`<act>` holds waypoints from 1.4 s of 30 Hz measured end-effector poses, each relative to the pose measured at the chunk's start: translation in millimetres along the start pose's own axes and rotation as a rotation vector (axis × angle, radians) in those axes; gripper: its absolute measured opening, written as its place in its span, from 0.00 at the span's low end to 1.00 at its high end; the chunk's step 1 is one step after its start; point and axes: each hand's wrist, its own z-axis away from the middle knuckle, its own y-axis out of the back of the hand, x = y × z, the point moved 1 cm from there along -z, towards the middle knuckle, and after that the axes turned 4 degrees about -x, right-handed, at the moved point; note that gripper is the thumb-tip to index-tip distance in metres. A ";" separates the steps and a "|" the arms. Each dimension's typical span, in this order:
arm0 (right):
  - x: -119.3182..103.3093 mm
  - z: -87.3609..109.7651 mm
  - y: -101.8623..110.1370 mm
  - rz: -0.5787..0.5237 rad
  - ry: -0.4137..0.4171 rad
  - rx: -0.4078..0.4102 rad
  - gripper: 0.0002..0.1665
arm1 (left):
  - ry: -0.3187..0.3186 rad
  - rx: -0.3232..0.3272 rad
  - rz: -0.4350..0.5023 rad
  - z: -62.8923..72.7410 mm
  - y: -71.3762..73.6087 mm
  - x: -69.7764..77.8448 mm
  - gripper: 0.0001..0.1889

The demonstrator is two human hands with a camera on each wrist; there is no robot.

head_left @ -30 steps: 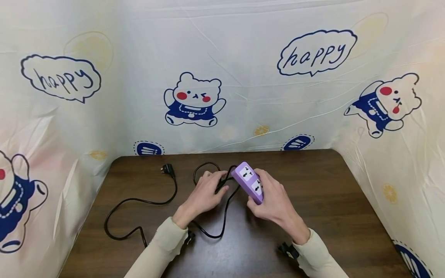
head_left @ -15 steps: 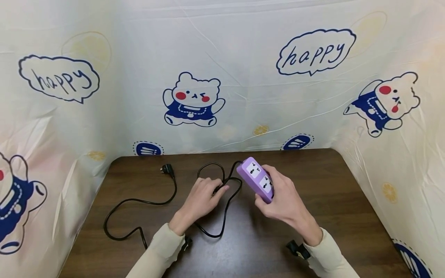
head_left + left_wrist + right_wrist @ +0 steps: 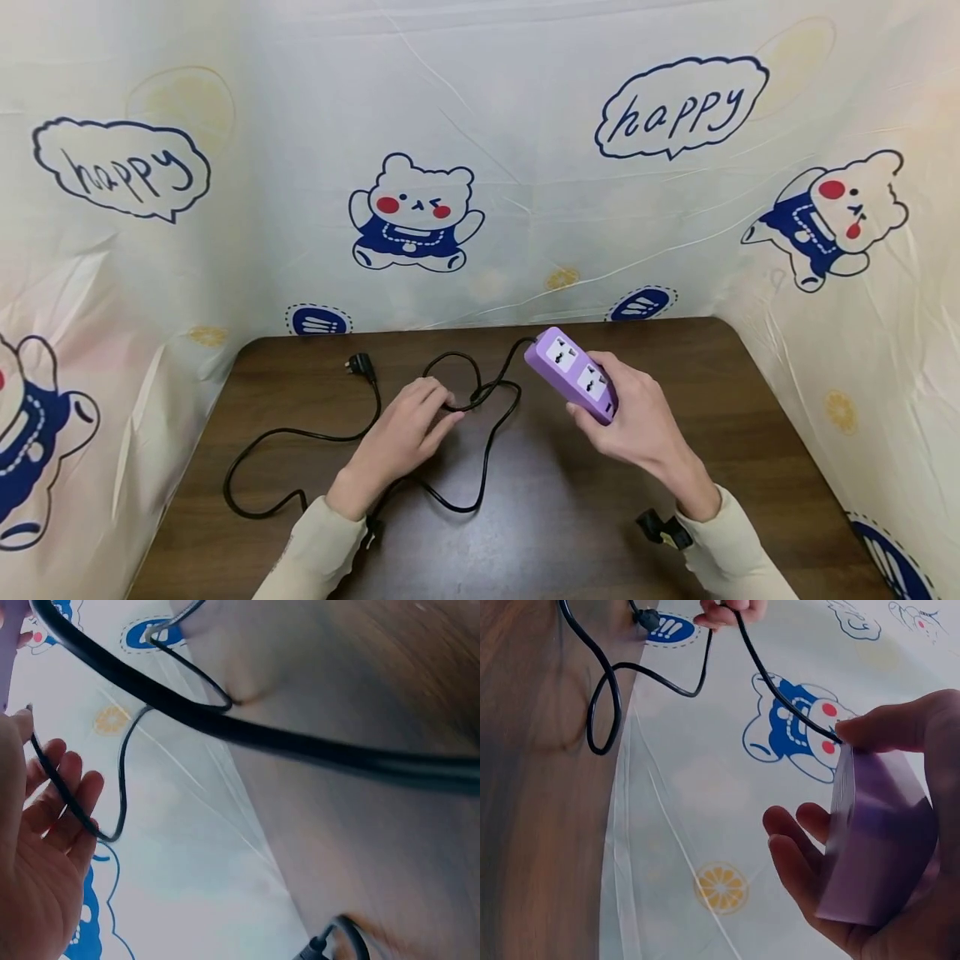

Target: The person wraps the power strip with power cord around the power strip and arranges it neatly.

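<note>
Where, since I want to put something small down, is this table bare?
One patch lies right of the right hand, out to the table's right edge. Another is near the front, between the sleeves, below the black cable's loop. Crowded: the left half, with cable, plug and left hand.
</note>
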 end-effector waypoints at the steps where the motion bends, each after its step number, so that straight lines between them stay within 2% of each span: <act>1: 0.9 0.5 1.3 0.002 -0.008 0.000 0.40 | -0.010 0.001 0.002 0.9 0.6 -0.8 0.07; 6: 2.1 3.5 4.9 -0.012 -0.023 -0.011 0.40 | -0.056 0.001 -0.041 3.5 0.2 -2.6 0.07; 13: 3.4 2.7 5.7 -0.047 -0.025 -0.027 0.41 | -0.170 0.014 -0.095 6.4 -4.5 3.7 0.10; 17: 6.2 -0.5 4.8 -0.061 -0.020 -0.026 0.41 | -0.230 0.009 -0.103 5.6 -5.3 16.7 0.12; 22: 10.4 -5.1 2.9 -0.077 -0.038 -0.037 0.40 | -0.311 0.007 -0.145 2.6 -4.8 39.7 0.10; 28: 12.0 -7.1 -0.7 -0.024 -0.075 -0.081 0.42 | -0.388 0.027 -0.177 -3.5 -1.1 62.6 0.16; 35: 9.4 -8.0 -7.4 0.030 -0.044 -0.112 0.43 | -0.442 -0.009 -0.179 -15.4 10.0 79.5 0.11; 42: 4.3 -7.2 -15.9 0.048 0.023 -0.114 0.41 | -0.463 -0.015 -0.143 -27.1 22.0 86.8 0.09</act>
